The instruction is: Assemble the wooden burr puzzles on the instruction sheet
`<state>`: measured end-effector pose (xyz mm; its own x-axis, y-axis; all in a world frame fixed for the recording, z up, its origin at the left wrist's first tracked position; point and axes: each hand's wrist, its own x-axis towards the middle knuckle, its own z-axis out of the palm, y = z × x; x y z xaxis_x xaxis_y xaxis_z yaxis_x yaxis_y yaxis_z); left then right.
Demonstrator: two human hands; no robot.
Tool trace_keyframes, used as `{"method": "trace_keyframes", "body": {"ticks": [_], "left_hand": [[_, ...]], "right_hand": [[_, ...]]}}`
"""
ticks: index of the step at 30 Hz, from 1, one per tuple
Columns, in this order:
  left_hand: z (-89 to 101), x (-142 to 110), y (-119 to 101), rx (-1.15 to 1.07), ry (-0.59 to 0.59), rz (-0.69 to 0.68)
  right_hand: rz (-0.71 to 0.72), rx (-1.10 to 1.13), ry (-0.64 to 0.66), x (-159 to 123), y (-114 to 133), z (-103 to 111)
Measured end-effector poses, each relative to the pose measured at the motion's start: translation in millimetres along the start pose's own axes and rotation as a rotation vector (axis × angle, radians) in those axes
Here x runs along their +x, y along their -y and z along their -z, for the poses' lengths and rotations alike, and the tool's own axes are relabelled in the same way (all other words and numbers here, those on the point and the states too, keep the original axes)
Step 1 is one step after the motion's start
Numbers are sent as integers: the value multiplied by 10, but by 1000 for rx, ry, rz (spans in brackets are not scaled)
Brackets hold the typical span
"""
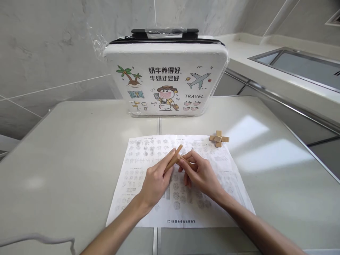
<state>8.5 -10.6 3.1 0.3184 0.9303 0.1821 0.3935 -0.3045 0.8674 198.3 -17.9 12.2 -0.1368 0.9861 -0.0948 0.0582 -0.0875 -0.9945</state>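
Over a printed instruction sheet, both hands meet near its upper middle. My left hand is closed around wooden puzzle sticks, whose ends stick out past the fingertips. Closed in a pinch, my right hand grips another wooden puzzle stick, which touches or crosses those in the left. How many sticks there are, and how they fit, is partly hidden by the fingers. A cross-shaped wooden puzzle lies at the sheet's upper right corner, apart from both hands.
A white suitcase with cartoon prints, wrapped in clear plastic, stands at the back of the pale table. Grey tiled wall rises behind it. At the right runs a white counter with a glass-topped recess.
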Motion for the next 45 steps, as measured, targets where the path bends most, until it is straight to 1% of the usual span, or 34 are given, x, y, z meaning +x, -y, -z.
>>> {"method": "trace_keyframes", "body": {"ticks": [2,4,5,7,10,12,13,15,18,22,28,30,33,36,40,45], "left_hand": [[-8,1,8,1,2,-72],[4,15,3,24,-20,-105],[18,26,-2,43,-34,-100],[58,53,-11,83,-73,-41],[121,89,-9,117,-166,40],[149,105,-3,118,-197,29],[157,110,-1,115,-192,17],[165,118,2,109,-154,16],[168,124,10,106,-105,49],[182,119,58,116,-102,53],[217,103,106,124,-83,-32],[208,96,100,126,-68,-77],[179,85,93,163,-76,-151],[165,78,97,184,-75,-170],[180,89,112,191,-60,-200],[170,111,149,197,-98,-321]], "right_hand": [[6,36,9,11,-17,-5],[11,96,46,32,-15,9],[12,131,79,43,-4,21],[0,207,175,62,34,52],[-30,310,335,73,89,89],[-38,335,407,71,90,94],[-34,331,424,69,78,89],[-20,307,418,64,34,70],[-6,286,357,53,-39,28],[-31,284,290,30,-91,-11],[-80,214,255,18,-102,-8],[-95,185,228,12,-94,-17],[-104,149,194,-10,-66,-55],[-100,124,160,-36,-33,-94],[-113,159,177,-38,-21,-98],[-99,144,168,-33,-23,-96]]}}
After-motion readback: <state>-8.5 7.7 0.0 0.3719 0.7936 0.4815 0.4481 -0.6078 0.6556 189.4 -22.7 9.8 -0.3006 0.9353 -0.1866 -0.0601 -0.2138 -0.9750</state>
